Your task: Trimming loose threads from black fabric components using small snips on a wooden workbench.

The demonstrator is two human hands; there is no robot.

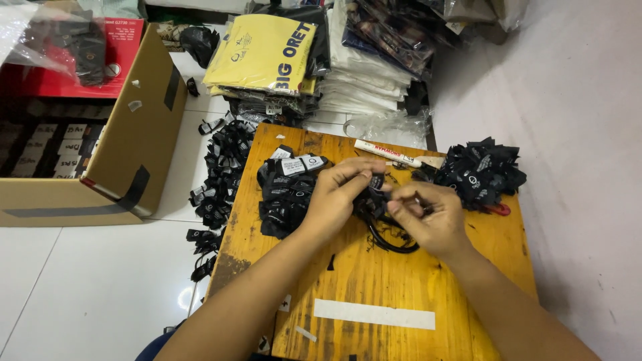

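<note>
Black fabric tag (pixel 376 182) is pinched between left hand (pixel 338 194) and right hand (pixel 428 217), both grips clamped on it above the table (pixel 374 281); it is best kept taut over the black cord (pixel 391 244).

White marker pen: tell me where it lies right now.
In the head view, the white marker pen lies at the far edge of the wooden table, just beyond both hands, left of the right-hand label pile.

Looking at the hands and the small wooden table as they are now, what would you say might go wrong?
1. The pile of black tags lies at the table's far right edge; a nudge from the right hand might spill some.
2. The white marker lies near the far edge and could roll off.
3. The black cord loops under both hands; the left hand could snag it.
</note>
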